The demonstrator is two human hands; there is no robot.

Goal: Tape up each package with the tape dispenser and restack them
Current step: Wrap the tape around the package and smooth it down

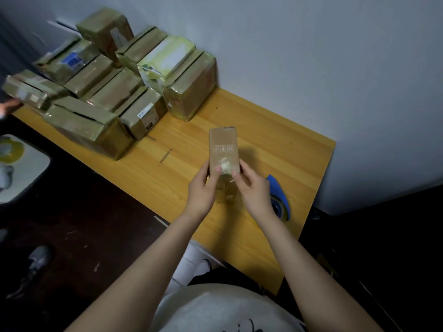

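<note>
A small brown cardboard package (223, 149) with white handling symbols is held upright above the wooden table (282, 149). My left hand (203, 190) grips its lower left side, thumb on the front. My right hand (254, 190) grips its lower right side, thumb on the front too. A strip of clear tape (225, 185) hangs from the package's bottom between my hands. The blue tape dispenser (279, 200) lies on the table just right of my right hand, partly hidden by it.
Several taped brown packages (115, 87) are stacked at the table's far left, against the wall. Another person's hand (8, 106) shows at the left edge. A light chair seat (31, 168) with tape rolls stands on the dark floor at left.
</note>
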